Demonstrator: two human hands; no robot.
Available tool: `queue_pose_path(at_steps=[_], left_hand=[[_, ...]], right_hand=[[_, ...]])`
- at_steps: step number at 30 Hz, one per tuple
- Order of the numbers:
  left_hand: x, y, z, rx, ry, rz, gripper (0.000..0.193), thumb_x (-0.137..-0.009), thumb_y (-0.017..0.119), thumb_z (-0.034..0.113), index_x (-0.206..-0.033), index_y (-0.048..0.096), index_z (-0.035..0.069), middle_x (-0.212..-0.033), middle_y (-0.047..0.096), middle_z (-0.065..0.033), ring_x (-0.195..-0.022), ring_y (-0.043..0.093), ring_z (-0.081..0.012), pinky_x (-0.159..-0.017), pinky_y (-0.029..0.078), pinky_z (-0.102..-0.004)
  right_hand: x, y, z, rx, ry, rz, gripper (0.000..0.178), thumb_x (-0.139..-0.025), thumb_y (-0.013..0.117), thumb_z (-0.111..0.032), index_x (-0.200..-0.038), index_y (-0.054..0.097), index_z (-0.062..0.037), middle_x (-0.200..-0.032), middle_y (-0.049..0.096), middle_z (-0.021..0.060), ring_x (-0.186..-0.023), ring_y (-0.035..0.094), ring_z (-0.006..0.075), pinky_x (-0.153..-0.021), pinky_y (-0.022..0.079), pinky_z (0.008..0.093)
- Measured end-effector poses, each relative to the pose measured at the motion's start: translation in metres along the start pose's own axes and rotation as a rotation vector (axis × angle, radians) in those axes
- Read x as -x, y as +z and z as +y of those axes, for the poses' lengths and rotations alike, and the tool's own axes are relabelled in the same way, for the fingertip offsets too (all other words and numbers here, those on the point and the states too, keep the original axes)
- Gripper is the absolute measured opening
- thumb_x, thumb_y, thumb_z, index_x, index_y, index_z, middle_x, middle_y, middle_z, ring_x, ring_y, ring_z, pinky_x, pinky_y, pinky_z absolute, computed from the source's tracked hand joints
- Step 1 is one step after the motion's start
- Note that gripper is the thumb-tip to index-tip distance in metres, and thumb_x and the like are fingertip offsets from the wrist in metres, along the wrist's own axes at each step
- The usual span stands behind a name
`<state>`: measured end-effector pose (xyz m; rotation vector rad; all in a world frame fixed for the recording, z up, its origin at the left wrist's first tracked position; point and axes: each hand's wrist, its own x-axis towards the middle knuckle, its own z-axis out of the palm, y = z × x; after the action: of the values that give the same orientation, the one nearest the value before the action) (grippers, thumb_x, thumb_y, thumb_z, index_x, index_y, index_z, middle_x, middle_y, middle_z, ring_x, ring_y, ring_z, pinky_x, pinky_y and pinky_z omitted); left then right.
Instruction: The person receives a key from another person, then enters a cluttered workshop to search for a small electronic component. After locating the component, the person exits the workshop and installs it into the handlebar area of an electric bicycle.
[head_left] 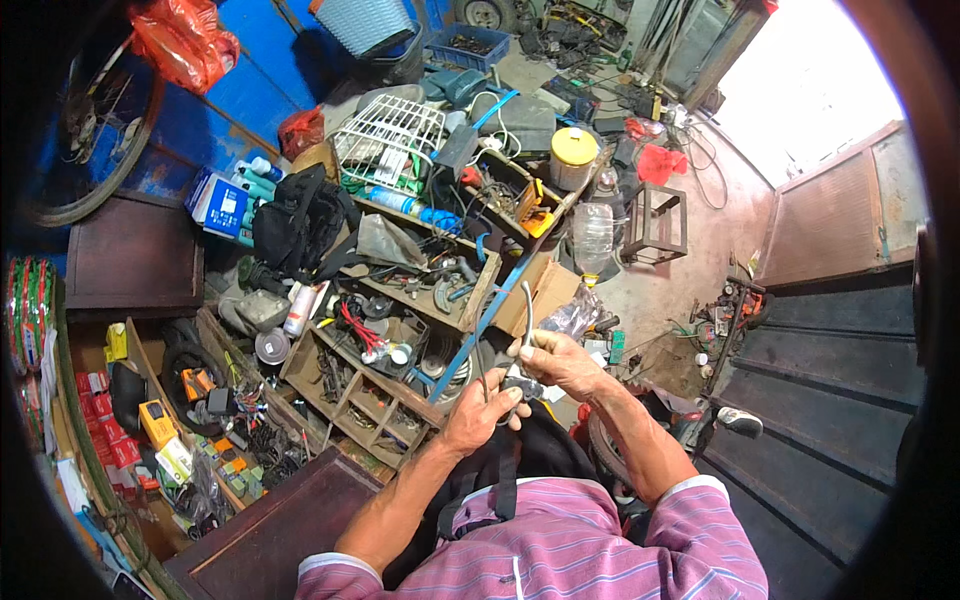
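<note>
L hand (478,412) fingers closed on the dk body of a brake-lever-type part (521,384); R hand (562,362) thumb + fingers pinching it nr base of its curved grey arm (528,303), arm pointing away from the person. Part's held over the lap, btwn both hands. Divided wooden tray (372,403) L of it, cardboard box (550,290) just beyond. Yellow-lidded bucket (573,150) farther back, stool frame (655,252) to bucket's R, on flr.

The metal piece (528,312) is grey, the shirt (600,540) pink with pale stripes, the bucket lid (574,147) yellow.
</note>
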<state>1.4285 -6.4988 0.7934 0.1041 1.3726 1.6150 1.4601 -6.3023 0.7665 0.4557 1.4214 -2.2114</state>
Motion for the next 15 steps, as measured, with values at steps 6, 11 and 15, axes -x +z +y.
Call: queue_pose_path(at_steps=[6,11,15], left_hand=[[-0.001,-0.015,-0.015,0.111,0.087,0.097,0.028,-0.098,0.053,0.024,-0.110,0.054,-0.001,-0.094,0.062,-0.0082,-0.072,0.061,-0.0123,-0.065,0.051,-0.0257],[-0.004,-0.026,-0.037,-0.132,0.287,0.308,0.032,-0.097,0.057,0.025,-0.119,0.055,0.002,-0.099,0.055,-0.0011,-0.086,0.049,-0.0113,-0.078,0.042,-0.0271],[-0.008,-0.026,-0.057,0.124,0.227,0.295,0.041,-0.098,0.056,0.028,-0.128,0.051,0.001,-0.109,0.059,-0.0047,-0.096,0.054,-0.0139,-0.090,0.043,-0.0294]], right_hand=[[-0.004,0.006,0.026,-0.053,-0.075,0.131,0.030,-0.100,0.051,-0.036,-0.099,0.062,-0.0081,-0.075,0.052,-0.0040,-0.061,0.043,0.0055,-0.056,0.034,0.0202],[0.004,0.038,0.026,-0.040,-0.082,0.191,0.031,-0.099,0.051,-0.036,-0.105,0.058,-0.0065,-0.079,0.053,-0.0023,-0.065,0.048,0.0073,-0.059,0.038,0.0221],[-0.007,0.060,0.045,0.309,-0.332,0.385,0.031,-0.099,0.051,-0.031,-0.107,0.057,-0.0022,-0.077,0.057,0.0056,-0.065,0.055,0.0148,-0.059,0.045,0.0312]])
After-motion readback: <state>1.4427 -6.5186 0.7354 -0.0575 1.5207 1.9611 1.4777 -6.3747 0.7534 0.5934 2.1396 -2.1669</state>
